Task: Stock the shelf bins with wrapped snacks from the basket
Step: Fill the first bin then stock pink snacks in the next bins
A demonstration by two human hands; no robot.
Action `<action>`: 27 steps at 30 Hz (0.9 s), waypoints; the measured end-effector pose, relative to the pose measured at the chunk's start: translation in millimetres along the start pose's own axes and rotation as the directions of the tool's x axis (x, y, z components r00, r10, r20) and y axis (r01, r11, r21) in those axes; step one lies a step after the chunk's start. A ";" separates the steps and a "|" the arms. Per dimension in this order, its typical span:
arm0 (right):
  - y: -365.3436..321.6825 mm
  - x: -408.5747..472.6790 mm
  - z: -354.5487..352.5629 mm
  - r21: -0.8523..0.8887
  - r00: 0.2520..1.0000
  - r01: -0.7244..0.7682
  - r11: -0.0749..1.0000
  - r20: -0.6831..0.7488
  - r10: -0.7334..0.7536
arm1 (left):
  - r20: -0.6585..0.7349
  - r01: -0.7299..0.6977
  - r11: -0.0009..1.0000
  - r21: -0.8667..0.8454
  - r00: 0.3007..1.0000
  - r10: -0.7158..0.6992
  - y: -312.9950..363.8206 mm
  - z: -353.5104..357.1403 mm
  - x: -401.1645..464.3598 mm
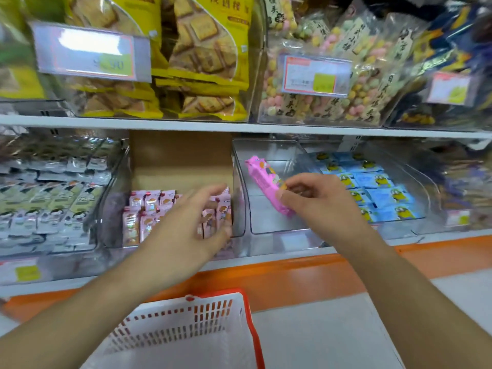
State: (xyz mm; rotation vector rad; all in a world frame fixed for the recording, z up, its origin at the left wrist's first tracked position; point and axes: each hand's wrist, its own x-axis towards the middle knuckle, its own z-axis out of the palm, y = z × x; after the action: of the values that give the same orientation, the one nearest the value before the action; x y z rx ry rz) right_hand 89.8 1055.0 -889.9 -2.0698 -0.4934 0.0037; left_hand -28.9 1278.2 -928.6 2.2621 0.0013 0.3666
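head view. item: pink wrapped snack [267, 183], pinched at its near end by the fingers [286, 194] of the right hand [316, 198]. long axis runs from the fingers up and away to the left, tilted over the clear empty bin [277, 222], not yet resting on its floor. right arm reaches forward from lower right, wrist over the bin's front lip. left hand [191, 219]: fingers spread and relaxed, holding nothing, over the neighbouring bin of pink packets [149, 209]; blurred. white basket [186, 334] with red rim below, near both forearms. right hand is nearer; a release into the bin seems next.
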 end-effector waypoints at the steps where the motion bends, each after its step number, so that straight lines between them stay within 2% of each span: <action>1: 9.4 13.9 -0.4 -0.057 0.998 -0.037 0.998 -0.061 0.033 | 0.042 -0.080 0.987 0.138 0.996 0.074 -1.2 1.7 3.0; 3: 27.7 39.6 8.0 -0.195 0.986 -0.125 0.973 -0.136 0.100 | 0.163 -0.215 0.917 0.337 0.972 0.168 -5.3 7.9 11.8; 5: 47.7 66.4 26.1 -0.324 0.976 -0.205 0.924 -0.138 0.168 | 0.259 -0.265 0.846 0.463 0.953 0.157 -10.8 16.2 20.3; 7: 64.6 92.4 45.1 -0.422 0.967 -0.255 0.870 -0.105 0.232 | 0.300 -0.262 0.818 0.512 0.947 0.115 -16.6 21.7 25.0; 10: 80.6 124.0 64.3 -0.506 0.961 -0.242 0.828 -0.011 0.275 | 0.295 -0.296 0.791 0.535 0.943 0.153 -22.5 23.7 26.2; 15: 94.8 146.2 82.0 -0.484 0.945 -0.269 0.833 0.033 0.324 | 0.283 -0.326 0.770 0.549 0.939 0.196 -27.3 24.0 26.6; 19: 95.6 151.3 86.5 -0.439 0.926 -0.253 0.862 0.146 0.347 | 0.281 -0.322 0.775 0.544 0.940 0.194 -30.9 28.0 23.7; 24: 94.0 148.0 80.4 -0.410 0.932 -0.175 0.895 0.225 0.285 | 0.272 -0.332 0.764 0.554 0.939 0.210 -32.3 29.0 23.8; 27: 91.7 141.4 79.5 -0.362 0.903 -0.154 0.920 0.327 0.279 | 0.259 -0.317 0.775 0.547 0.944 0.203 -30.6 29.8 23.0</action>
State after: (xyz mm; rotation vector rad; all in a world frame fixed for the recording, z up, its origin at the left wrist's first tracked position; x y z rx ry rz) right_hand 235.2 1128.7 -980.2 -2.4594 -0.5112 0.4901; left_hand 4.7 1279.1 -963.7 2.9190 -0.3505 0.3264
